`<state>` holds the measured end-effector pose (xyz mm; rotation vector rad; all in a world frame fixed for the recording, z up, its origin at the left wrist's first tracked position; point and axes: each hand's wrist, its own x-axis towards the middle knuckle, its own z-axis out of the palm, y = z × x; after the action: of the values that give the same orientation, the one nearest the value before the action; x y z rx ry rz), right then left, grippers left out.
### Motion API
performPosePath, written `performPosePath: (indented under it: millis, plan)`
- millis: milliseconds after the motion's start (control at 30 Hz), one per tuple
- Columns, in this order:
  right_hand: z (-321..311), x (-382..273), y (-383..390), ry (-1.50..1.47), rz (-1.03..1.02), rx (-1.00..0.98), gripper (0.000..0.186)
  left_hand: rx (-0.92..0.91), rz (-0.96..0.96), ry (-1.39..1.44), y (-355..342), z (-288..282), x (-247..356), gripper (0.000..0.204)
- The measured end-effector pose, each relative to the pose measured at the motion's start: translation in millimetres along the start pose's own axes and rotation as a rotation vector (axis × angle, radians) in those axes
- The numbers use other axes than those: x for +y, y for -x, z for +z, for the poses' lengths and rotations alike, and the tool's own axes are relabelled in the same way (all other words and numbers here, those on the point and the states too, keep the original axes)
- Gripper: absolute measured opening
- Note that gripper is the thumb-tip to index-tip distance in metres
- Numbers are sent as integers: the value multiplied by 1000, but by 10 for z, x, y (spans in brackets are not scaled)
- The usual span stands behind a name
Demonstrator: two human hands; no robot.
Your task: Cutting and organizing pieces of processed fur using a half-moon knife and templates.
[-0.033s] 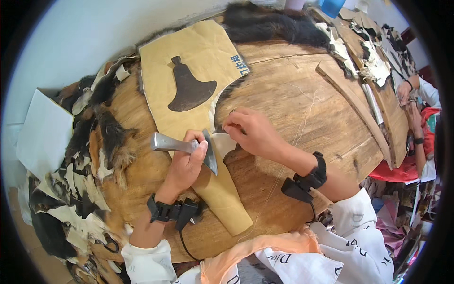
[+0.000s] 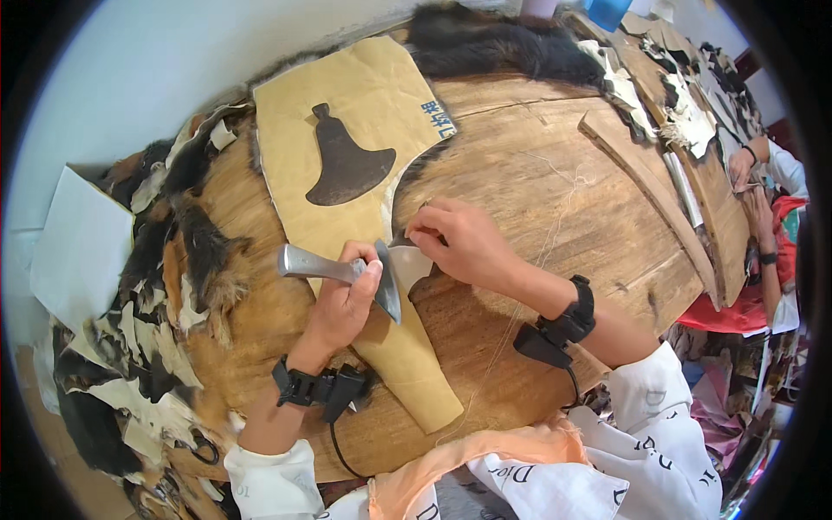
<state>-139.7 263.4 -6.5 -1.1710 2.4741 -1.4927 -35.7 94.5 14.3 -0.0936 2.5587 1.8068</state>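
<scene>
**Knife at the sheet's waist: control the flap, mind the fingers**

Left hand (image 2: pixel 338 299) is wrapped round the steel handle of a knife (image 2: pixel 389 290), its broad blade angled over the narrow waist of the yellow paper sheet (image 2: pixel 373 95). Right hand (image 2: pixel 455 238) has its fingers closed, seemingly pinching a pale flap (image 2: pixel 411 262) just right of the blade. Can't tell if the blade is biting.

Sheet runs from the bench's (image 2: pixel 529 165) far edge, left of centre, down toward the near edge. A dark fan-shaped piece (image 2: pixel 351 165) lies flat on its wide end.

Looks like a cut along the sheet's right edge. My advice: light tension on the flap, away from the blade; short strokes, steady angle; right fingertips off the blade's line. Check the sheet's narrow end doesn't creep, since nothing visible weights it there.
</scene>
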Motion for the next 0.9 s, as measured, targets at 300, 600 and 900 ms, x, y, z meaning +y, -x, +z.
performPosePath:
  millis: [300, 600, 900]
  plan:
    - [277, 130, 13, 162, -131, -19, 8, -31, -49, 71, 7, 31, -39, 14]
    - [364, 174, 47, 113, -184, 30, 10, 18, -73, -24, -129, 27, -22, 18]
    - [298, 181, 87, 21, -100, 7, 5, -63, -88, 23, 107, 158, -9, 21]
